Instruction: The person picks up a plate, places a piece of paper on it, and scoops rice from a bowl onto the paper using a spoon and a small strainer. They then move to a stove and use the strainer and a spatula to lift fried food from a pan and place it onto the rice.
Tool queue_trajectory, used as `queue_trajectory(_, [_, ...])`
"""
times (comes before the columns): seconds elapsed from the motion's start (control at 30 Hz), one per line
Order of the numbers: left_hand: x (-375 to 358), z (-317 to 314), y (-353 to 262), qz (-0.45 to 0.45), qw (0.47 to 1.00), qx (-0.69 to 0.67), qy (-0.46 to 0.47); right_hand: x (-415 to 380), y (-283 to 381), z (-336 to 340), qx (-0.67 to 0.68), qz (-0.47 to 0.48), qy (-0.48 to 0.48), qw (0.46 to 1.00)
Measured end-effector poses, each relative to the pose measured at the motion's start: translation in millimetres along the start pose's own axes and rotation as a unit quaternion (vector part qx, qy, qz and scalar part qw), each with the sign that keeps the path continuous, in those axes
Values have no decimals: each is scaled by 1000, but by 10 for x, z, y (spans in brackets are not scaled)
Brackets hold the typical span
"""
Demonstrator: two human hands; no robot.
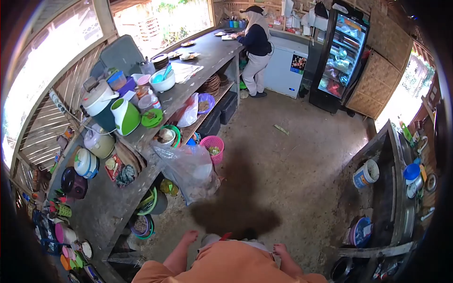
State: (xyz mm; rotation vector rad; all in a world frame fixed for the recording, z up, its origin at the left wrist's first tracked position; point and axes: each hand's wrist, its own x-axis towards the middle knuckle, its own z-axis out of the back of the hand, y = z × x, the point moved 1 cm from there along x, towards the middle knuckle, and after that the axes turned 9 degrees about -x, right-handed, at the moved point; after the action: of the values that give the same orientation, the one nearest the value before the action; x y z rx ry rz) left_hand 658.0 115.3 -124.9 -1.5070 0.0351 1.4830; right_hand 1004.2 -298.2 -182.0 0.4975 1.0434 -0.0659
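My left hand (190,237) hangs low in front of my orange shirt (240,259), fingers loosely curled in, with no object seen in it. On the other side of my body, my right hand (280,249) is also down, its small visible part curled and holding nothing that I can see. Nearest to the left hand is a large clear plastic bag (191,172) hanging at the counter's edge. A green-rimmed tub (159,202) stands beneath the counter (96,207). Neither hand touches these things.
A person (257,49) works at the far end of the counter by a white chest freezer (282,66). A lit display fridge (340,56) stands behind. A pink basket (212,150) sits on the floor (283,165). At right are a bucket (365,173) and a sink counter (384,141).
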Motion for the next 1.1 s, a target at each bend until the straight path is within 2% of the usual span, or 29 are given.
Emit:
queue_trajectory(0.03, [79,-167,-350,-39,999,33,11,97,84,145,0,-1,4,1000])
queue_trajectory(0.1, [108,-516,-1032,-83,996,-14,26,457,213,438,46,-24,0,999])
queue_trajectory(0.17, [277,-759,-1495,-98,994,27,31,637,544,656,64,-25,-10,998])
queue_trajectory(0.27, [617,-978,-1796,-94,993,52,38,989,979,863,75,-9,-26,997])
queue_trajectory(0.33, [999,-1016,-1724,-79,995,40,39,1282,1295,927,74,12,-32,997])
queue_trajectory(0.4, [1416,-1007,-1528,-31,994,82,62,1577,1568,1010,127,10,-13,992])
queue_trajectory(0.43, [1429,-1034,-1666,-29,995,77,61,1646,1811,1113,122,11,-12,992])
queue_trajectory(0.5, [1272,-1015,-1871,134,991,-3,7,1666,2276,1324,91,-26,-3,995])
queue_trajectory(0.53, [1532,-1042,-1801,161,987,-18,16,1692,2393,1402,84,-31,0,996])
queue_trajectory(0.6, [2113,-1084,-1587,215,975,-48,32,1857,2896,1664,9,70,-7,997])
queue_trajectory(0.63, [2120,-1109,-1920,218,974,-58,31,1961,3146,1779,-1,73,-5,997])
queue_trajectory(0.7, [2117,-1090,-2818,157,985,-71,-14,2179,3633,1991,4,2,2,1000])
queue_trajectory(0.77, [2480,-1130,-3291,100,986,-135,-5,2431,4116,2184,5,-6,11,1000])
queue_trajectory(0.83, [2630,-1213,-3966,15,987,-158,-32,2744,4693,2347,4,-10,22,1000])
queue_trajectory(0.93, [2989,-1359,-4676,24,983,-176,-46,3207,5500,2510,-28,36,43,998])
queue_trajectory(1.0, [3237,-1473,-5039,-108,974,-185,-67,3500,6176,2582,-139,126,-5,982])
queue_trajectory(1.03, [3362,-1513,-5198,-106,971,-196,-81,3666,6554,2594,-152,135,3,979])
queue_trajectory(1.1, [3608,-1620,-5502,-101,973,-183,-94,3971,7276,2639,-241,235,-40,941])
